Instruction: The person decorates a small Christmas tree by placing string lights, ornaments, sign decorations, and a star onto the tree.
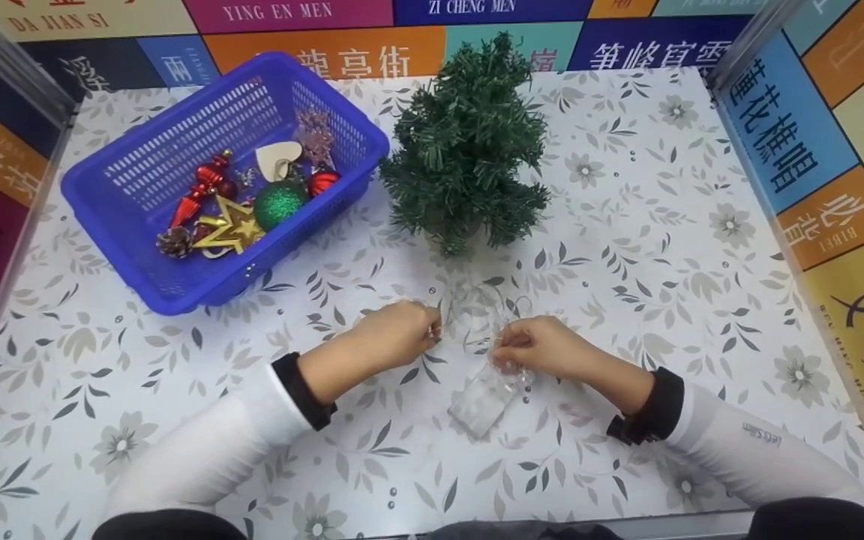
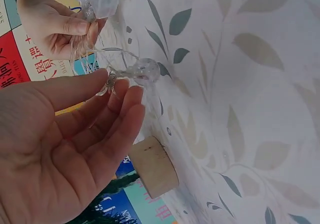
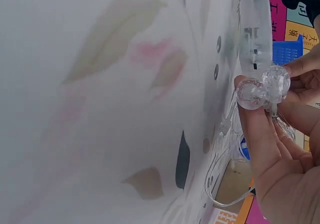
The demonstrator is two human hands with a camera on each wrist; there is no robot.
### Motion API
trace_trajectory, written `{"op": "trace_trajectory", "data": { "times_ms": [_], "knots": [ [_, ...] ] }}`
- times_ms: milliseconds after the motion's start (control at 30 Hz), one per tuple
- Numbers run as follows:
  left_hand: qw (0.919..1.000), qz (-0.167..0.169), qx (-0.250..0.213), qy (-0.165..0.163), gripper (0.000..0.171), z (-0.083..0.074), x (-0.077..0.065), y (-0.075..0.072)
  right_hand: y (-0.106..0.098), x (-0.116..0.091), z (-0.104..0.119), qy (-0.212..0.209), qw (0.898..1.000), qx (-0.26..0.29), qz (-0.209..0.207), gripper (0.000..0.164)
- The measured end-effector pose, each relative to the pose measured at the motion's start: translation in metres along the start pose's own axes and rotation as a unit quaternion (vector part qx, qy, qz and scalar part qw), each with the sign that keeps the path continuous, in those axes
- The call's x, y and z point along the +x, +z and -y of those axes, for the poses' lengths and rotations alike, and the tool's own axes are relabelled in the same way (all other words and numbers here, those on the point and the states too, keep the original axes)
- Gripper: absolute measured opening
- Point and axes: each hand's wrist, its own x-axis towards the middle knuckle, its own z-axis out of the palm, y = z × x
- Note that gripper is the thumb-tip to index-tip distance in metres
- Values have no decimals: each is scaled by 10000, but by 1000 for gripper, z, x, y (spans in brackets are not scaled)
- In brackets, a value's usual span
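Note:
A string of fairy lights with clear round bulbs (image 3: 251, 94) on thin transparent wire (image 1: 477, 304) lies partly on the table and partly in both hands. My left hand (image 1: 394, 334) pinches the wire between thumb and fingertips, and one clear bulb (image 2: 146, 70) hangs just beyond them in the left wrist view. Looped wire is gripped by my right hand (image 1: 544, 345), with two bulbs resting against its fingers in the right wrist view. The lights' flat whitish box (image 1: 483, 401) sits near the right hand, toward the person.
Behind the hands stands a small green artificial Christmas tree (image 1: 469, 142) on a wooden base (image 2: 154, 167). At the left, a blue basket (image 1: 169, 296) holds a green ball (image 1: 280, 205), a gold star (image 1: 229, 229), a white heart (image 1: 278, 157) and red ornaments. Printed panels border the table.

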Motion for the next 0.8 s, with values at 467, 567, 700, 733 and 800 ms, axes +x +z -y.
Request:
{"op": "trace_trajectory", "data": {
  "times_ms": [467,567,700,733,800],
  "knots": [
    [9971,-151,361,-653,19,23,6,-6,-40,-6,-13,-69,9949,-971,-264,37],
    [9962,-139,359,-787,21,24,7,-7,-51,-7,-17,64,9912,-1268,-386,36],
    [9962,-117,297,-806,22,25,6,-7,-63,-7,-23,291,9872,-1461,-577,34],
    [9964,-93,276,-802,22,25,5,-7,-66,-8,-24,357,9863,-1486,-615,34],
    [9966,-73,263,-772,22,24,4,-7,-70,-8,-27,479,9846,-1544,-658,34]
  ]
}}
